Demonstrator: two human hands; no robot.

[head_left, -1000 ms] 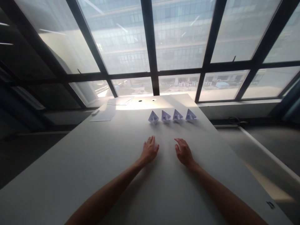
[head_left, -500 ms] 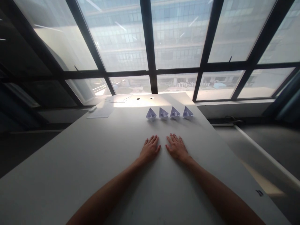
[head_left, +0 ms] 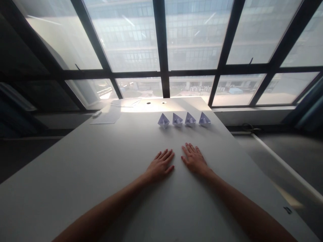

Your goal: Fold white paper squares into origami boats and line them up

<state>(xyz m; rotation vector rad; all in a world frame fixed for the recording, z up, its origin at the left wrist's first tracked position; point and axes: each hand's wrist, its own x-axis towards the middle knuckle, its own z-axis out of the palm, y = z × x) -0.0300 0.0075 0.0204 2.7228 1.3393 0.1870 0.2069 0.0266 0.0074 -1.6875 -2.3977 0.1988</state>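
Note:
My left hand (head_left: 160, 165) lies palm down on the white table (head_left: 88, 174), fingers spread and holding nothing. To its right, my right hand (head_left: 194, 159) also rests flat on the tabletop, fingers apart. Beyond both hands stands a row of several folded paper boats (head_left: 164, 121), white with a purplish tint and pointed tops. The rightmost paper boat (head_left: 204, 119) sits a little apart from the others. Neither hand touches a boat.
Flat paper sheets (head_left: 107, 118) lie at the table's far left, with a small pale item (head_left: 97, 114) on them. Two round holes pierce the far end of the table. Tall dark-framed windows (head_left: 164, 60) rise behind it. A small dark mark (head_left: 287, 210) is near the right edge.
My left hand has slid slightly back toward me and turned a little. My right hand stays nearly in place. The view has shifted slightly; the boats stand as before.

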